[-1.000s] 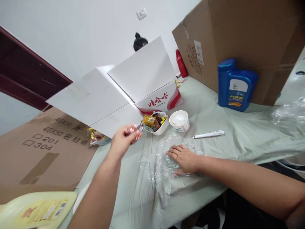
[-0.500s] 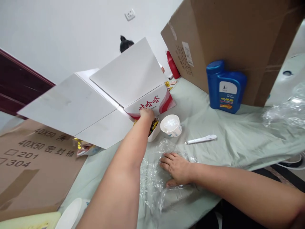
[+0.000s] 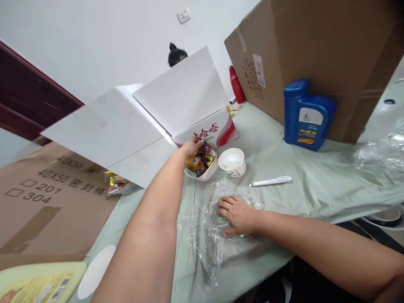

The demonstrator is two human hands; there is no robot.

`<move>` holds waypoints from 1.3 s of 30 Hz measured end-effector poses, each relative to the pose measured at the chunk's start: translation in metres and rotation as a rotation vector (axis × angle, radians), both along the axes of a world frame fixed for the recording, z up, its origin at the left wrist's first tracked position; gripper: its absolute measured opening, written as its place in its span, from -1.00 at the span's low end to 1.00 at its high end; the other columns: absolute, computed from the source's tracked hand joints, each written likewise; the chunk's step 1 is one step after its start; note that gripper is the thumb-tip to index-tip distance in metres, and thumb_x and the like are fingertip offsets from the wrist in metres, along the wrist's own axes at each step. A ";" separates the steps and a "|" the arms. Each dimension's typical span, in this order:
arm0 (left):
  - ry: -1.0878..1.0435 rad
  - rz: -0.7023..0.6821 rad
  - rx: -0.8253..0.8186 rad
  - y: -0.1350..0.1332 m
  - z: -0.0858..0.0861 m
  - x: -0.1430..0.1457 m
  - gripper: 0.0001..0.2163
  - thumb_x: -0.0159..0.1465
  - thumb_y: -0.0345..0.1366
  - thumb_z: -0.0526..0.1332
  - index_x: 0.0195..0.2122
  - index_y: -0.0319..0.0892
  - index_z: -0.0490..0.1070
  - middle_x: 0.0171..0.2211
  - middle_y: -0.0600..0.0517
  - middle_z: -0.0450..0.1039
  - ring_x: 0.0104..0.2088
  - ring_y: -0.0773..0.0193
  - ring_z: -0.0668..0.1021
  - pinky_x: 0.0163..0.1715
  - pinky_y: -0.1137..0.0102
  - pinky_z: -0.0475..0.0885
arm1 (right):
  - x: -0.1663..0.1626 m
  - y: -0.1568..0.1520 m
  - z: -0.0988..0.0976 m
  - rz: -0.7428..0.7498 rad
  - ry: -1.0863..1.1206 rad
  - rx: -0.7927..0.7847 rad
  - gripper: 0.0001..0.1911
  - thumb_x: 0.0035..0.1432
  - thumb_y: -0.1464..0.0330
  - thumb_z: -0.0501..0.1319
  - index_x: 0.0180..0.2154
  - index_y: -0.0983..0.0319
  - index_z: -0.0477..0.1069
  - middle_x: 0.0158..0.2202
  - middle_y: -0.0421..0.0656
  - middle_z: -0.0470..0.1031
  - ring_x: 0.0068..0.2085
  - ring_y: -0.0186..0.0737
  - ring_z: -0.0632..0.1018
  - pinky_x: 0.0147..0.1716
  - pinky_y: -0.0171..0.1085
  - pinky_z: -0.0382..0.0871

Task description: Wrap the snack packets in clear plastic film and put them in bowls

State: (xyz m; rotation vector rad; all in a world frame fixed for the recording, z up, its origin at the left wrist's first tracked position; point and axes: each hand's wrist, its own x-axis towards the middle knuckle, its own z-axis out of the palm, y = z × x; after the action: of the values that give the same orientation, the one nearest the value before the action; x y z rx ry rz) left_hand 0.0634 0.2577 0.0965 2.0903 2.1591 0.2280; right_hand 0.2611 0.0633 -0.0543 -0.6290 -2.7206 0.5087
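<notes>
My left hand [image 3: 192, 146] rests at the back of a white bowl [image 3: 206, 173], its fingers reaching over the small wrapped snacks [image 3: 197, 162] heaped inside. The fingertips touch a dark red-brown packet; nothing shows as firmly gripped. Flat on a crumpled sheet of clear plastic wrap [image 3: 208, 235] lies my right hand [image 3: 236, 214], fingers spread. Beside the snack bowl stands a white paper bowl [image 3: 232, 164] with clear plastic in it. A white utility knife [image 3: 271, 181] lies to the right of the bowls.
Behind the bowls stands a white-and-red carton [image 3: 217, 131] with raised flaps. A blue oil jug [image 3: 307, 118] is before a large brown box [image 3: 303, 50]; a red bottle [image 3: 236, 86] is farther back. Flattened cardboard [image 3: 63, 202] is left. A person's hair [image 3: 176, 55] shows behind the carton.
My left hand has shifted back and left over the bowl, uncovering more snacks. My right hand stays on the plastic. The whole view has shifted slightly.
</notes>
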 end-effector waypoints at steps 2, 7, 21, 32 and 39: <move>-0.022 -0.012 0.038 -0.002 0.002 -0.001 -0.62 0.36 -0.15 0.07 0.14 -0.19 0.34 -0.07 -0.12 0.56 -0.09 0.13 0.57 -0.10 0.32 0.47 | 0.001 0.000 0.000 0.002 0.002 -0.004 -0.24 0.10 0.00 0.28 0.19 0.35 0.33 0.24 0.12 0.29 0.28 0.20 0.23 0.22 0.05 0.09; -0.046 -0.041 0.231 -0.026 0.018 0.007 -0.65 0.33 -0.26 0.08 0.11 -0.22 0.34 0.06 -0.15 0.43 0.00 0.12 0.50 0.05 0.25 0.37 | 0.003 0.002 -0.001 0.015 -0.005 0.009 -0.26 0.11 0.00 0.28 0.19 0.32 0.33 0.25 0.12 0.29 0.28 0.18 0.22 0.22 0.04 0.10; -0.057 -0.373 -0.009 -0.295 -0.100 -0.024 -0.81 0.35 -0.22 0.09 -0.34 -0.13 0.44 -0.16 -0.05 0.49 -0.11 0.11 0.53 -0.12 0.22 0.47 | 0.018 -0.004 0.032 -0.097 -0.195 -0.103 -0.42 0.20 0.12 0.23 0.12 0.36 0.40 0.25 0.20 0.27 0.27 0.28 0.25 0.19 0.15 0.14; -0.203 -0.543 0.369 -0.368 -0.149 -0.015 -0.70 0.31 -0.46 0.13 0.05 -0.11 0.39 -0.09 -0.07 0.53 0.02 0.12 0.52 0.04 0.20 0.45 | 0.027 0.010 0.038 -0.103 -0.169 -0.127 -0.48 0.24 0.11 0.20 0.09 0.34 0.44 0.22 0.17 0.30 0.27 0.20 0.25 0.23 0.07 0.11; -0.751 0.068 0.319 -0.345 -0.134 -0.053 -0.86 0.34 -0.23 0.10 -0.21 -0.15 0.39 -0.44 0.05 0.52 -0.38 0.25 0.62 -0.32 0.39 0.52 | 0.054 0.022 0.053 0.251 -0.141 -0.372 -0.28 0.03 -0.10 0.29 0.07 0.25 0.45 0.16 0.05 0.41 0.21 0.04 0.36 0.19 -0.08 0.22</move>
State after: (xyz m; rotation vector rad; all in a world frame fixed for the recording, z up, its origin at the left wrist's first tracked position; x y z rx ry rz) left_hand 0.0101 -0.0873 -0.0374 1.6510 1.7906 1.2092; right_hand 0.3153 0.0857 -0.0008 -0.4206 -2.8774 1.0887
